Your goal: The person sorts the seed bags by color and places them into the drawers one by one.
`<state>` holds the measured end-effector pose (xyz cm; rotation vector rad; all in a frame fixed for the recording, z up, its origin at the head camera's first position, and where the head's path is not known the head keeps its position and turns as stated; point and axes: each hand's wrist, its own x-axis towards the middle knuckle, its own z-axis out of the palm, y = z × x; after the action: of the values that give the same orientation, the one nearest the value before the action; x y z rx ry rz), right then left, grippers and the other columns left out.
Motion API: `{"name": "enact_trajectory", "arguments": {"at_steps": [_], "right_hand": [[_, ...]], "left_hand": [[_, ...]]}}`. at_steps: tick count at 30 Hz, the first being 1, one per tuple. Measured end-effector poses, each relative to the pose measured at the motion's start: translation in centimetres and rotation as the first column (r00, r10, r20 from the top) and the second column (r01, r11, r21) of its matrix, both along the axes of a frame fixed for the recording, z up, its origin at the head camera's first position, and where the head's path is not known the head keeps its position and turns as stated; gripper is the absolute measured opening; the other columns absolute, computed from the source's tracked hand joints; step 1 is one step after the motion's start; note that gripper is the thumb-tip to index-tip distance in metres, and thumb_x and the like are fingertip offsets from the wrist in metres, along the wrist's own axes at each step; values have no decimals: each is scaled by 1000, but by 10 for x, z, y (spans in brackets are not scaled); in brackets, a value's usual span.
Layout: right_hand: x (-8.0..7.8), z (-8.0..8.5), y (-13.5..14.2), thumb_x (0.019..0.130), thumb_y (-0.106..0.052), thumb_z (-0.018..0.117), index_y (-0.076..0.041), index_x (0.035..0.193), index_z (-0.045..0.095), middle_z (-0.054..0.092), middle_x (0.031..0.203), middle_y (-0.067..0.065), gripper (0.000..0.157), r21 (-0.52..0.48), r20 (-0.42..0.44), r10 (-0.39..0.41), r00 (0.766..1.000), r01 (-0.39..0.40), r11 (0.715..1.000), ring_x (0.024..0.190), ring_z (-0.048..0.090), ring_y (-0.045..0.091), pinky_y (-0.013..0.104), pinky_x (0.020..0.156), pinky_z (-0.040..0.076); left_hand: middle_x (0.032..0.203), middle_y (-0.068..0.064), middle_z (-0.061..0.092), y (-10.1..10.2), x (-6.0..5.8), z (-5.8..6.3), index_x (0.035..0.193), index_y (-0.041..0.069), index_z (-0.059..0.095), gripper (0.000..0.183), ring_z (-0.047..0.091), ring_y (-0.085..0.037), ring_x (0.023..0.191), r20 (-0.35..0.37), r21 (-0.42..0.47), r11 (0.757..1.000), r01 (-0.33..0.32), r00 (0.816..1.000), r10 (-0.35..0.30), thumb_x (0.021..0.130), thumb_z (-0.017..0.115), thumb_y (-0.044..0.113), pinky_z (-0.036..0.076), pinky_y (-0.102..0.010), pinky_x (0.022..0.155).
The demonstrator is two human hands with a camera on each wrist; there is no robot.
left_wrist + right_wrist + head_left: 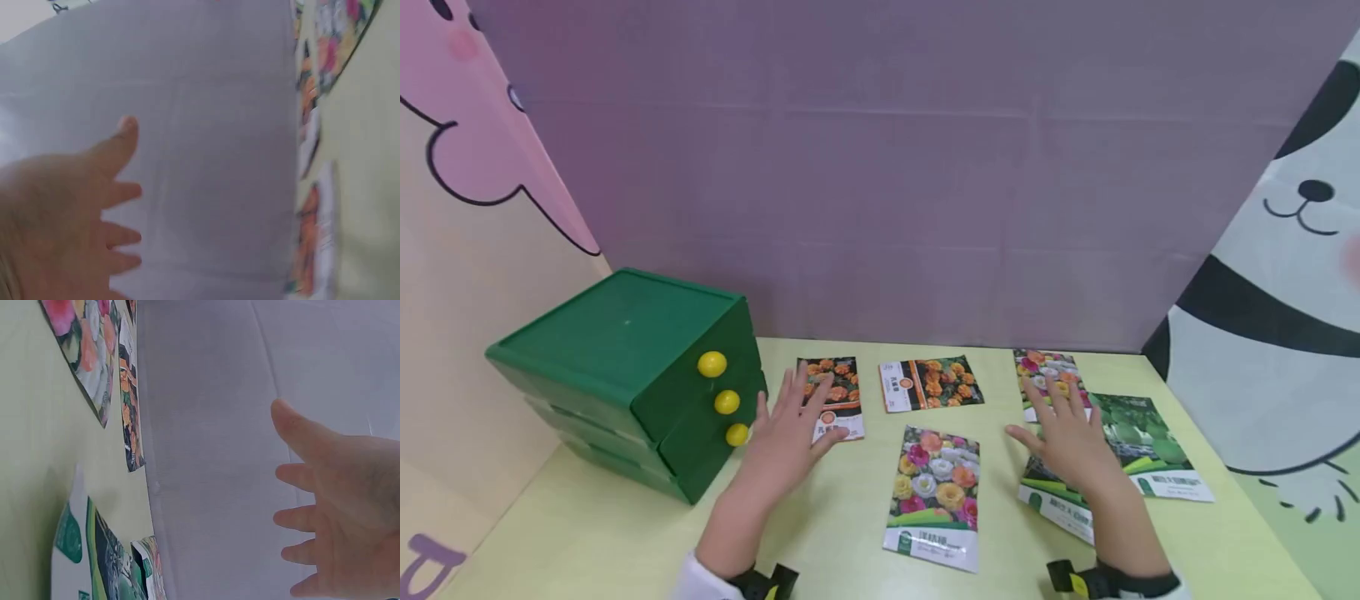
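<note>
Both hands are spread above the table with nothing in them. In the head view my left hand point(786, 437) overlaps an orange-flower seed packet point(842, 387) beside the drawer box. My right hand point(1067, 437) is over two green vegetable packets, one partly covered point(1060, 504) and one to its right point(1150, 442); a mixed-flower packet point(1052, 371) shows behind its fingers. Between the hands lies another mixed-flower packet point(934, 492), and behind it a sideways orange-flower packet point(931, 383). Both wrist views show straight, parted fingers, the left point(125, 194) and the right point(297, 519).
A green box of drawers point(625, 342) with yellow round knobs point(727, 402) stands on the left of the pale table point(842, 533). A purple-grey cloth backdrop point(910, 183) rises behind. Cartoon-printed panels flank both sides, a panda point(1285, 292) on the right.
</note>
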<state>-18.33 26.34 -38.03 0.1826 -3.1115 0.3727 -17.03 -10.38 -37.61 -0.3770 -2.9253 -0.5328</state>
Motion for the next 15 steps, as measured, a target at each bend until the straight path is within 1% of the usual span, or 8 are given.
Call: {"name": "enact_trajectory", "arguments": {"at_steps": [2, 5, 7, 9, 10, 12, 15], "right_hand": [[-3, 1, 0, 92, -66, 43, -13, 157, 11, 3, 158, 29, 89, -13, -23, 6, 1000, -6, 1000, 142, -5, 55, 77, 106, -1], [-9, 2, -2, 95, -58, 48, -8, 156, 14, 6, 158, 31, 85, -61, -60, 27, 998, -30, 998, 143, 0, 55, 75, 108, 6], [-15, 2, -5, 96, -52, 52, -6, 155, 16, 8, 157, 31, 83, -98, -80, 57, 995, -64, 993, 143, 4, 55, 74, 109, 11], [-21, 3, -10, 96, -51, 52, -8, 156, 15, 8, 158, 30, 82, -135, -71, 82, 994, -91, 987, 143, 5, 54, 74, 109, 13], [-25, 4, -14, 96, -52, 51, -9, 156, 14, 7, 159, 29, 82, -148, -65, 98, 993, -106, 983, 144, 5, 52, 73, 109, 14], [-33, 7, -24, 96, -53, 50, -11, 157, 13, 7, 159, 27, 82, -168, -59, 128, 990, -137, 976, 144, 6, 51, 72, 109, 16], [-44, 12, -46, 96, -51, 50, -13, 157, 11, 8, 161, 23, 82, -207, -46, 191, 981, -196, 959, 146, 5, 47, 70, 110, 19]], "left_hand": [[163, -14, 4, -11, 3, 18, 155, 19, 24, 76, 6, -36, 150, -59, -12, 998, 54, 997, -55, 94, 56, 50, 8, -65, 116], [163, -12, 2, -33, 6, 50, 156, 19, 20, 76, 6, -35, 150, -137, -57, 990, 130, 981, -137, 95, 55, 47, 9, -62, 118], [164, -12, 1, -50, 5, 72, 157, 19, 18, 76, 2, -35, 150, -163, -90, 984, 156, 972, -169, 96, 55, 45, 8, -62, 118], [163, -14, 2, -69, 3, 91, 157, 18, 16, 76, 0, -38, 150, -175, -111, 981, 160, 969, -177, 96, 55, 44, 7, -64, 117], [163, -15, 1, -79, 2, 100, 157, 18, 15, 77, -2, -38, 149, -167, -115, 982, 152, 971, -170, 96, 55, 44, 6, -64, 117], [163, -17, -2, -100, -3, 113, 157, 18, 12, 78, -6, -40, 149, -134, -116, 983, 141, 979, -156, 97, 53, 45, 3, -66, 115], [162, -19, -8, -130, -16, 125, 158, 17, 6, 79, -12, -44, 146, -43, -99, 987, 128, 990, -133, 99, 50, 46, -2, -70, 113]]}}
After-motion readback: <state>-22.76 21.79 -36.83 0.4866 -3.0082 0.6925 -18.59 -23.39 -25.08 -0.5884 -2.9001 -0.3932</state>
